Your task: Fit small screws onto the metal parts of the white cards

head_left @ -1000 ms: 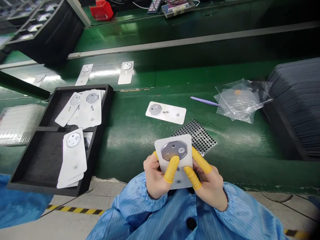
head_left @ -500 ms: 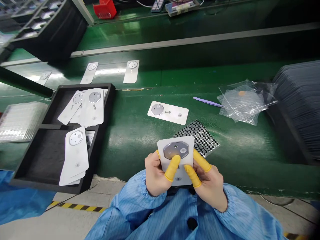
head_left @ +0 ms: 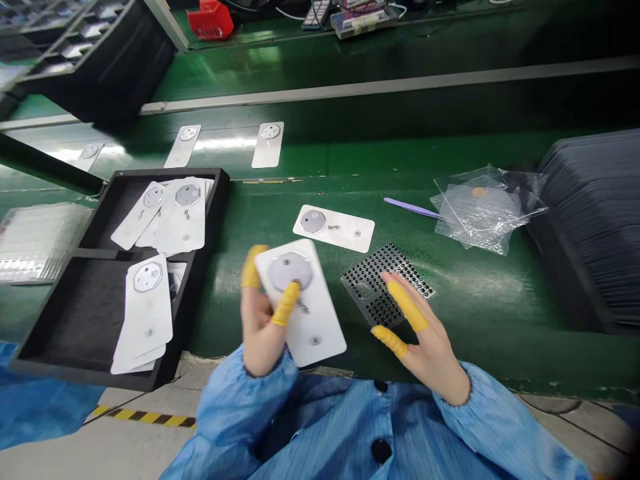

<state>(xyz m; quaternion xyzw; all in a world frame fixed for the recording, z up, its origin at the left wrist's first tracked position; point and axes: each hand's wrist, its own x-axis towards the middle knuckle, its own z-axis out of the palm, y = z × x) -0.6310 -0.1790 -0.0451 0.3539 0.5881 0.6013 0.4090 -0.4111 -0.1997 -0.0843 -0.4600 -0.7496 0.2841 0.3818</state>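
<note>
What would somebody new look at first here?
Probably the bright yellow finger covers on both hands, near the front of the green bench. The left hand holds a white panel; the spread right hand is at a sheet of black dots. Far across, left of middle, a red bin stands out.

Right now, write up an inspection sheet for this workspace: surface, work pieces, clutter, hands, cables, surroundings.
Surface: green worktop, glossy, worn along a seam.
Work pieces: held white phone-back-shaped panel; second panel lying flat; black-dotted sheet; more panels in black divided tray.
Clutter: purple tweezers, one end at clear plastic sheets.
Hands: left hand grips the held panel, thumb at its octagon; right hand open over the black-dotted sheet, contact unclear.
Cables: thin dark cable below the worktop edge; white cable at the back.
Surroundings: red bin behind; dark layered stack at right.
</note>
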